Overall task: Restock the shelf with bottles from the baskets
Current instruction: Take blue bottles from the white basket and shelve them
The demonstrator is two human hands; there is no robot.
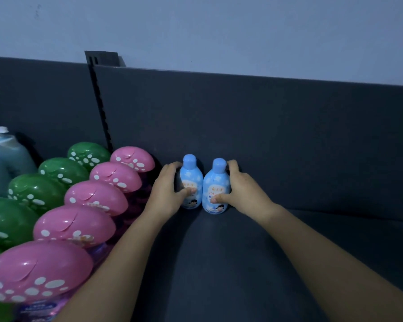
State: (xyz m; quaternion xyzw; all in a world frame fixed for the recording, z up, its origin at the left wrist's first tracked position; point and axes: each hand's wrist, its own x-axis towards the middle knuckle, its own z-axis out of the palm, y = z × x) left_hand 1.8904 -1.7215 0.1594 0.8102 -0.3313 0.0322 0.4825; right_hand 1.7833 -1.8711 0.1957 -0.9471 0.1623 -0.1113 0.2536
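Pink-capped bottles (40, 273) nearest — left hand (165, 190) clamped on left blue bottle (191, 180), right hand (241, 190) on right blue bottle (215, 185) — open shelf (312, 252) rightward

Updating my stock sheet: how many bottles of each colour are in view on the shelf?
Pink-capped bottles: 5
Green-capped bottles: 4 clear, more cut off at left
Teal pump bottles: 2
Light-blue bottles: 2
Total: 13 clearly seen
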